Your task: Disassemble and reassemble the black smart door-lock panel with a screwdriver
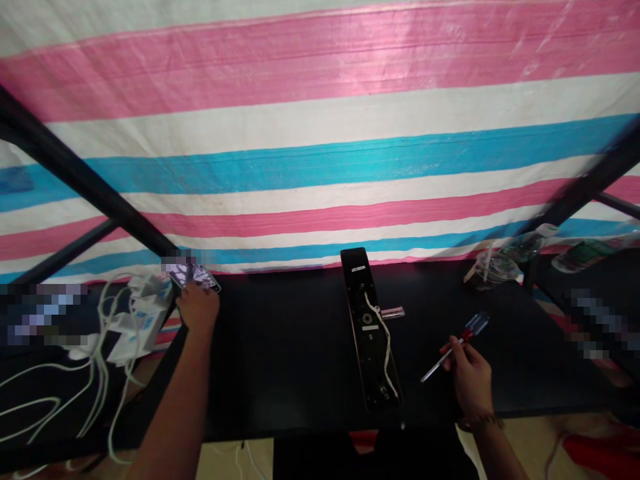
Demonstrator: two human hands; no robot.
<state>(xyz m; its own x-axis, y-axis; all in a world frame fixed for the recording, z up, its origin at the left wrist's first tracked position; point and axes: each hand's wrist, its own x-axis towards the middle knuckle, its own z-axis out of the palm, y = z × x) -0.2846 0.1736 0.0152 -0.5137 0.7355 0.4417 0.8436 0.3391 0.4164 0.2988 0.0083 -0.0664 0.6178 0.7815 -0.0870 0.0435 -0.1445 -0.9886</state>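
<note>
My left hand [199, 307] reaches to the far left corner of the black table, fingers stretched onto a lit phone [207, 277]. Its fingertips touch the near part of the screen, and the thumb is hard to make out. In my right hand [470, 373] is a screwdriver [470, 331] with a clear blue and red handle. Thumb and fingers close around its front end, while the metal shaft points down-left. Between my hands lies a long black door lock panel [356, 300], back side up, with a white cable along it and a lever handle [393, 312] sticking out right.
White cables [103, 360] and a power strip [145, 320] crowd the left side. Clear plastic cups [495, 265] stand at the back right, with a plastic bottle [590, 252] beyond. Dark metal bars [80, 177] slant at both sides before a striped tarp [320, 167].
</note>
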